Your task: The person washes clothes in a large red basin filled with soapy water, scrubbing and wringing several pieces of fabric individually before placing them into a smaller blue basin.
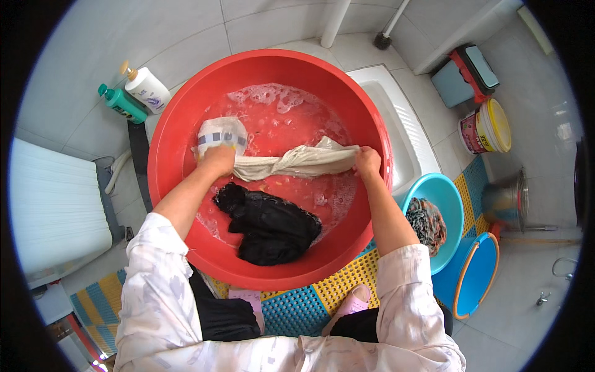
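A pale, wet cloth stretches across a large red plastic tub, with suds floating on the water. My left hand grips its left end, and my right hand pinches the other end near the tub's right wall. Just beyond my left hand, a whitish piece of fabric with a band of grey squares lies in the water; whether it belongs to the same cloth I cannot tell. A bunched black garment rests in the near part of the tub.
A turquoise basin with patterned fabric stands at the right, beside a blue bucket. Behind the tub sits a white squat toilet. Two pump bottles, green and white, stand at the left. Perforated mats cover the floor near my feet.
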A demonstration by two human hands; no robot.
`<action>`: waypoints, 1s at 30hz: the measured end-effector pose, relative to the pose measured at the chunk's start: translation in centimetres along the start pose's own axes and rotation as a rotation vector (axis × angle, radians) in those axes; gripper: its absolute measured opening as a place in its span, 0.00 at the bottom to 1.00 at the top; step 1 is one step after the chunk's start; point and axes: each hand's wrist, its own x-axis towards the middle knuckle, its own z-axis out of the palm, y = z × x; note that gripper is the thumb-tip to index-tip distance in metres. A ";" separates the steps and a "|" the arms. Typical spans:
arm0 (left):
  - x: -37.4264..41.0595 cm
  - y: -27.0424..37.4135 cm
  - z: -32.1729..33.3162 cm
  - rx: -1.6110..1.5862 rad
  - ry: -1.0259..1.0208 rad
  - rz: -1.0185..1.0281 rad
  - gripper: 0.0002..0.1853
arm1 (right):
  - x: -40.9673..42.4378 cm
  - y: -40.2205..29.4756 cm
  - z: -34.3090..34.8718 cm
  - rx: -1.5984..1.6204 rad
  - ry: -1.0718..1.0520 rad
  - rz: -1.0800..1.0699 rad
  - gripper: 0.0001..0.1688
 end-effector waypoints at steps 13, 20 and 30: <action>-14.6 12.3 -25.6 -1.233 0.459 0.544 0.18 | -8.3 -11.9 1.8 0.099 -0.244 -1.131 0.62; -12.1 9.4 -25.3 -1.316 0.621 0.344 0.24 | -9.2 -12.7 -2.8 0.663 -0.277 -0.668 0.18; -5.6 9.8 -14.6 -1.696 0.161 0.501 0.31 | -14.2 -18.7 -6.7 1.024 -0.361 -0.767 0.17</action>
